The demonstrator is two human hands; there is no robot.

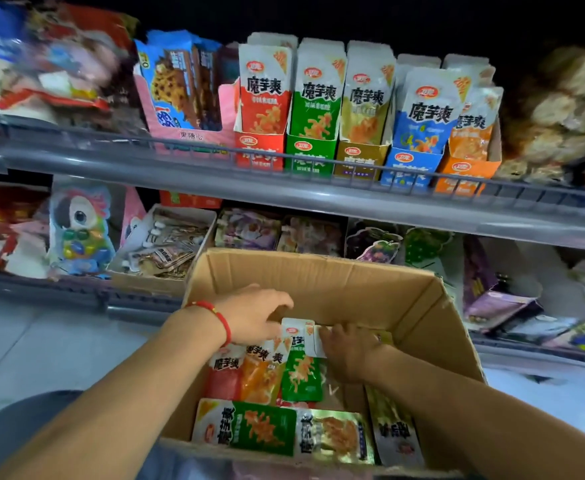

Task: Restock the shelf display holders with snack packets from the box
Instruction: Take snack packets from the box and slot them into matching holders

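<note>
Inside the cardboard box [370,282], your left hand [253,317] and right hand [349,348] both pinch the top of an upright green snack packet [299,372].

The cardboard box [381,289] is plain brown, holding snack packets with white tops and black lettering: a green packet [301,372], an orange packet [259,375] and a red packet [223,375]. On the far shelf, the display holders run red [259,152], green [310,155], gold-brown [360,161], blue [412,168] and orange [464,174]. The left wrist wears a red bracelet [220,318], and the shelf rail [180,178] is grey.
</note>
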